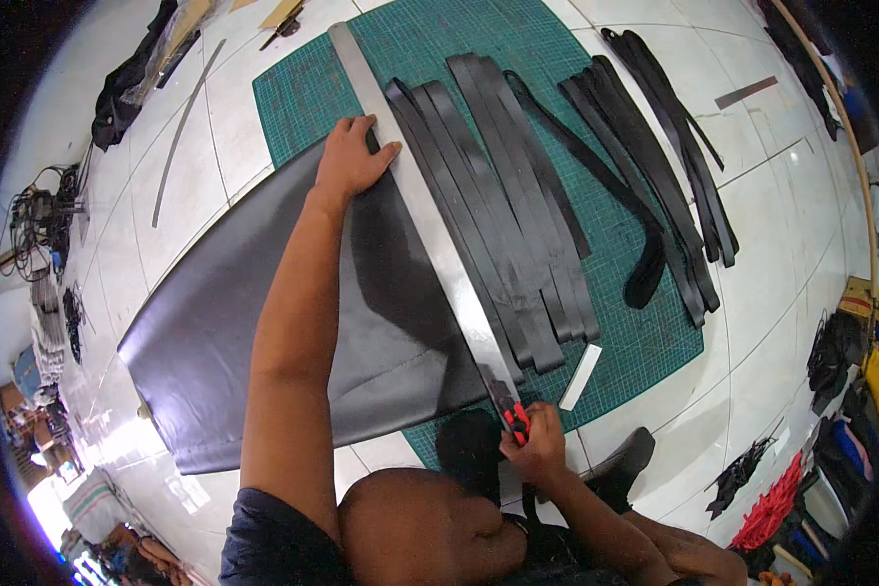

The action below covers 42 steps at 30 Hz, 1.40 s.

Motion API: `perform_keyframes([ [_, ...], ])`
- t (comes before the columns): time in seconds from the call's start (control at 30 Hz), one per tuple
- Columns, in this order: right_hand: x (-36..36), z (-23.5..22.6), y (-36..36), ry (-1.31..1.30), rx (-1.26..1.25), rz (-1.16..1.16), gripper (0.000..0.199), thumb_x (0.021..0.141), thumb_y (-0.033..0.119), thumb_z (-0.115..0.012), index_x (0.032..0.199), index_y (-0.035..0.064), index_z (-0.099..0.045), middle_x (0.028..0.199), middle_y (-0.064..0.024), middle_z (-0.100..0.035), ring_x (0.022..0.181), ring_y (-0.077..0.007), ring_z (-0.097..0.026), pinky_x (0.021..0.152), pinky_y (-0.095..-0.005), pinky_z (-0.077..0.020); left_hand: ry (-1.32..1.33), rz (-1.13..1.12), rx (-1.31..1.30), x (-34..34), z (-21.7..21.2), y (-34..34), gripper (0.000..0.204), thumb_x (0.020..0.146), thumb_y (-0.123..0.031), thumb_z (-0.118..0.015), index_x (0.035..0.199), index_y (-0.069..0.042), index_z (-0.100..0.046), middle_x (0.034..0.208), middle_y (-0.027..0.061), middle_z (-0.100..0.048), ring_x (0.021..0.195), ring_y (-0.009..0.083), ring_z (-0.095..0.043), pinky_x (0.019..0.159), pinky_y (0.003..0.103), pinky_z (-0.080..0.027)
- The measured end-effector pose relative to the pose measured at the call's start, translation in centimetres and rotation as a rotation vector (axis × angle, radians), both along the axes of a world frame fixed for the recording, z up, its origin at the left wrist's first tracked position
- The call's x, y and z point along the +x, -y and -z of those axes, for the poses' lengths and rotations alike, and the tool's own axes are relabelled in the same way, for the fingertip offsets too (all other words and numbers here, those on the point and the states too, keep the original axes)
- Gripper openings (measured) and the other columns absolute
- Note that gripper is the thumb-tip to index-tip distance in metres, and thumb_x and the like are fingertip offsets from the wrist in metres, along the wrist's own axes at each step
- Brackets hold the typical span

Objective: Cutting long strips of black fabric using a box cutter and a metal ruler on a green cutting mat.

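Note:
My left hand [355, 158] presses on the upper part of a long metal ruler [425, 210], its thumb and fingers spread apart. The ruler slants across a black leather-like sheet [234, 283], along the sheet's right edge. At the ruler's lower end, my right hand [539, 444] is closed round a red and black utility knife [518, 422]. The knife's tip is by the ruler's edge; its blade is too small to make out. Several cut black strips [518, 215] lie side by side just right of the ruler. Beneath everything is a green cutting mat [645, 337].
A small white bar [581, 377] lies beside my right hand. Folded black strips [674, 146] overlap the mat's right edge. On the tiled floor are a thin grey strip [188, 122], a short metal piece [746, 93] and a red bundle [767, 508]. My foot [627, 454] is near the mat.

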State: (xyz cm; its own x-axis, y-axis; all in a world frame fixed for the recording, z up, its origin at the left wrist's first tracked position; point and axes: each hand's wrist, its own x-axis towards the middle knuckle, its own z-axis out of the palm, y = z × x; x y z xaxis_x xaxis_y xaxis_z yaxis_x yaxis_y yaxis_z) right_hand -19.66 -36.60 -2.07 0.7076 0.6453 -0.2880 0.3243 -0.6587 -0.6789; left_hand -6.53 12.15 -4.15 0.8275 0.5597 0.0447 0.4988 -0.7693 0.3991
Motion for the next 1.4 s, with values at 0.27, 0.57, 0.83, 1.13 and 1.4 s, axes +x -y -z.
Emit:
perform_keyframes([
  [0.27,-0.8,1.4,0.4,0.036,-0.011,-0.025,0.049,0.068,0.012,-0.078,0.105,-0.0038,-0.05,0.099,-0.0219,-0.051,0.091,-0.0409,-0.056,0.077,-0.0446,-0.0487,0.059,0.118,0.024,-1.1,0.9,-1.0,0.07,0.078,-0.04,-0.074,0.124,0.007,-0.052,0.127,0.0246,-0.052,0.12,0.038,-0.052,0.103,0.043,-0.042],
  [0.57,2.6,-2.7,-0.5,-0.184,-0.089,0.115,0.044,0.078,0.022,-0.077,0.106,-0.0011,-0.051,0.096,-0.0189,-0.058,0.086,-0.0344,-0.061,0.076,-0.0414,-0.0495,0.073,0.082,0.024,-0.9,1.3,-0.2,0.068,0.078,-0.039,-0.074,0.124,0.006,-0.052,0.129,0.0246,-0.051,0.12,0.0393,-0.051,0.102,0.043,-0.042],
  [0.83,18.0,-5.4,8.9,0.018,-0.325,-0.127,0.052,0.079,0.03,-0.074,0.116,0.0034,-0.049,0.088,-0.0197,-0.066,0.077,-0.0375,-0.067,0.068,-0.0471,-0.0534,0.124,0.075,0.027,-0.6,2.4,-0.3,0.066,0.078,-0.038,-0.072,0.12,0.008,-0.053,0.135,0.0279,-0.047,0.126,0.0421,-0.045,0.107,0.045,-0.036],
  [1.13,26.4,-18.3,18.0,0.426,-0.337,-0.266,0.031,0.08,0.022,-0.07,0.101,0.0063,-0.054,0.089,-0.013,-0.055,0.076,-0.0318,-0.06,0.064,-0.0408,-0.0505,0.264,0.08,0.226,1.9,-0.9,2.9,0.052,0.083,-0.031,-0.071,0.12,0.002,-0.057,0.128,0.0258,-0.051,0.117,0.0418,-0.052,0.101,0.044,-0.041],
  [1.4,20.4,-4.5,24.8,0.327,-0.232,0.28,0.037,0.081,0.02,-0.073,0.111,0.0052,-0.056,0.097,-0.0149,-0.056,0.088,-0.0345,-0.059,0.076,-0.0438,-0.049,0.175,0.239,0.041,4.7,-6.1,6.6,0.043,0.084,-0.028,-0.069,0.116,0.0,-0.06,0.112,0.0203,-0.059,0.108,0.0377,-0.056,0.094,0.043,-0.044],
])
